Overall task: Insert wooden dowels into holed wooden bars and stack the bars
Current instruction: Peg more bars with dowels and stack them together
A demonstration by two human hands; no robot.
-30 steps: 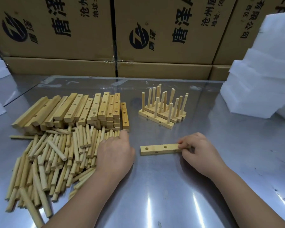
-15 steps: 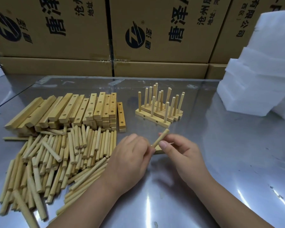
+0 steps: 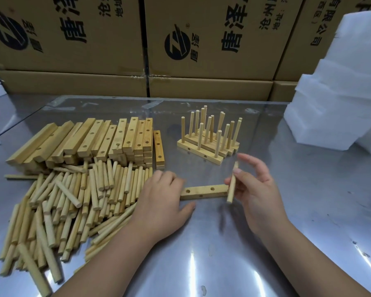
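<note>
Head view: left hand [image 3: 161,196] grips left end of holed bar [image 3: 204,191], steadying it flat on desk [image 3: 223,254]. Right hand [image 3: 255,189] pinches dowel [image 3: 232,183] thumb-and-forefinger, other fingers splayed, near upright at bar's right end, likely lining up hole. Beyond bar: finished stack [image 3: 208,144].

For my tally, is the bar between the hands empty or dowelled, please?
Empty: the bar shows two open holes; the dowel is outside.

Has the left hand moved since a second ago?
Yes. The left hand has moved right, off the loose dowel pile, and now holds the left end of the holed bar.
</note>
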